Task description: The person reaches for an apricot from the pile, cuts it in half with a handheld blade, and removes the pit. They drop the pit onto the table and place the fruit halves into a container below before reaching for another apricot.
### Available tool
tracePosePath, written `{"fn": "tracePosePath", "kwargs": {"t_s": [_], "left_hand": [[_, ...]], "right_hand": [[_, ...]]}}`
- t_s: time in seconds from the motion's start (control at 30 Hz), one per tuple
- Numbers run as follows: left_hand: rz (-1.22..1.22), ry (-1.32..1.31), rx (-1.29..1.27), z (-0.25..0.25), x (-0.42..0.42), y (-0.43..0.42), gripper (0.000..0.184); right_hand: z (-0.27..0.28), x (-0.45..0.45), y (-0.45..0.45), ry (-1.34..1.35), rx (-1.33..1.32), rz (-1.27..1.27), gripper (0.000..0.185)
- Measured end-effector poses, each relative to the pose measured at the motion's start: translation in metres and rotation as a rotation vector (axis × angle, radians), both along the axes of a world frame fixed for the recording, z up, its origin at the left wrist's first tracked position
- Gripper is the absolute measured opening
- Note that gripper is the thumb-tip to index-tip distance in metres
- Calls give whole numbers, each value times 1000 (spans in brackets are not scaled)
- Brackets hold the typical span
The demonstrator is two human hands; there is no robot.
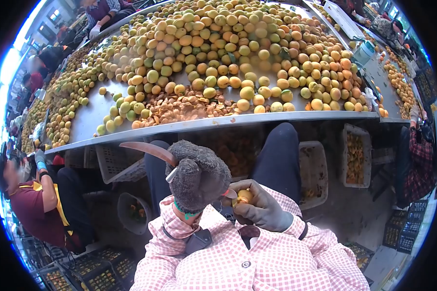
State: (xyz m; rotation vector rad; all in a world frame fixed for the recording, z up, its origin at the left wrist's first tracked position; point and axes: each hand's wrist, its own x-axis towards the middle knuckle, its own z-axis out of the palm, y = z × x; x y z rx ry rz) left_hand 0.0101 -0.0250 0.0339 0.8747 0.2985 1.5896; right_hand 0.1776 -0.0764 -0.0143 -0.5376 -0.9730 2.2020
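Observation:
My left hand (196, 172), in a dark knitted glove, is closed on a knife. A long, curved, reddish-brown part of the knife (150, 151) sticks out on the far left side of the fist, and a thin white-ended piece (171, 175) pokes out below it. On the other side a small reddish tip (230, 194) meets an apricot (243, 196). My right hand (264, 206), in a grey coated glove, grips that yellow-orange apricot, which looks opened on one side. Both hands are close together over my lap, and the fingers hide part of the fruit.
Ahead, a metal table (90, 116) carries a large heap of apricots (218, 34) and a pile of brown pits or pieces (187, 106) near its edge. Below stand a white crate (114, 165), a bucket (133, 213) and a pale tub (313, 169). A co-worker (39, 208) sits left.

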Motion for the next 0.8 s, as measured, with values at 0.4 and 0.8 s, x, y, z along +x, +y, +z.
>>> {"fn": "tracePosePath", "kwargs": {"t_s": [0.4, 0.8], "left_hand": [[-103, -114, -172, -41, -16, -23, 23], [-14, 67, 36, -28, -3, -9, 40]], "right_hand": [[1, -2, -5, 47, -147, -9, 41], [0, -6, -9, 55, -113, -54, 38]]}}
